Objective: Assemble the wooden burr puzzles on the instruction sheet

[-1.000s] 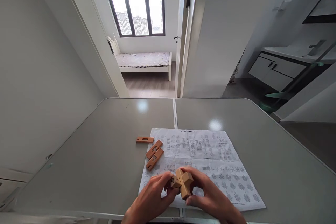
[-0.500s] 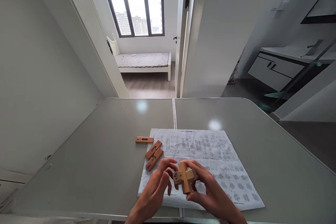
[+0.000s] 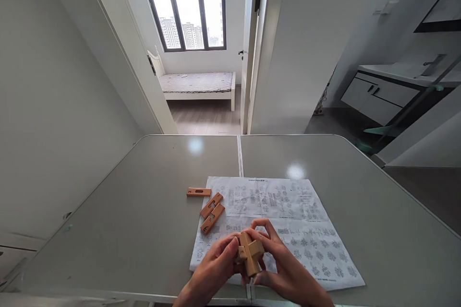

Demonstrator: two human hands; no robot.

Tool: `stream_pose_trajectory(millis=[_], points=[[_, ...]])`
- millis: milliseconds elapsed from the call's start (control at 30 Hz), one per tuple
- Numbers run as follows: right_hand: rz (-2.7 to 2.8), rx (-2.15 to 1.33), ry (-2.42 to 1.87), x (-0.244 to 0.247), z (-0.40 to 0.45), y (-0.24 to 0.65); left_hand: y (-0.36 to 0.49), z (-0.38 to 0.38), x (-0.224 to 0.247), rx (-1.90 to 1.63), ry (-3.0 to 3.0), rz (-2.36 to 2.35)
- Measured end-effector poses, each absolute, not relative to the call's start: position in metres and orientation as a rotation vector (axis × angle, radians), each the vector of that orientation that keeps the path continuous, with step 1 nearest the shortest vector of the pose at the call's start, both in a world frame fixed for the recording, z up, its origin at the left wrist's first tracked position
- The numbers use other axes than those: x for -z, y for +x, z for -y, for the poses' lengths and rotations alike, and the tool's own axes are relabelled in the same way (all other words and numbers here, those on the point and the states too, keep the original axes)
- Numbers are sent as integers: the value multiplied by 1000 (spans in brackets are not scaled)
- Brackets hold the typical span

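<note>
Both hands hold a cluster of interlocked wooden blocks (image 3: 249, 254) above the lower part of a printed sheet (image 3: 266, 201). My left hand (image 3: 218, 264) is closed on the cluster's left side, thumb on top near a marked block end. From the right, my right hand (image 3: 281, 259) grips it between thumb and fingers. Three loose notched wooden pieces lie to the upper left: one flat piece (image 3: 199, 192) reaches the sheet's edge, and two slanted ones, an upper (image 3: 212, 205) and a lower (image 3: 212, 218), rest side by side at the sheet's left part.
The grey table (image 3: 144, 211) has a seam down its middle and a raised rim. Beyond its far edge are a doorway, a bed (image 3: 198, 82) and a window. A sink cabinet (image 3: 382, 93) stands at the right.
My left hand has closed onto the block cluster from a looser, spread pose. The cluster has moved slightly down and tilted. The loose pieces have stayed in place on the table.
</note>
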State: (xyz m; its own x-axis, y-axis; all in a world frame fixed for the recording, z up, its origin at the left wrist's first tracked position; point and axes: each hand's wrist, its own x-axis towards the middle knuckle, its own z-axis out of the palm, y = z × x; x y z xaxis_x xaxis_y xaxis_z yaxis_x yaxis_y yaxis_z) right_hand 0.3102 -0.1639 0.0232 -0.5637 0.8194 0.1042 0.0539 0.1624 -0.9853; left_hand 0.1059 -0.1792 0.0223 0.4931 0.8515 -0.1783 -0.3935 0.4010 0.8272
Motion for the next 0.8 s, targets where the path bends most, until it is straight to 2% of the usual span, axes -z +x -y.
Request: stream_pose_trajectory(millis=[133, 400, 567, 800], points=[[1733, -1428, -851, -17, 163, 305, 107, 176, -17, -925, 805, -740], [1580, -1338, -1217, -17, 168, 273, 112, 180, -16, -1187, 1066, -1092], [1767, -1264, -1167, -18, 171, 266, 114, 185, -19, -1188, 1122, -1150], [1728, -1131, -1150, -14, 177, 256, 118, 186, -14, -1219, 1080, -1209]])
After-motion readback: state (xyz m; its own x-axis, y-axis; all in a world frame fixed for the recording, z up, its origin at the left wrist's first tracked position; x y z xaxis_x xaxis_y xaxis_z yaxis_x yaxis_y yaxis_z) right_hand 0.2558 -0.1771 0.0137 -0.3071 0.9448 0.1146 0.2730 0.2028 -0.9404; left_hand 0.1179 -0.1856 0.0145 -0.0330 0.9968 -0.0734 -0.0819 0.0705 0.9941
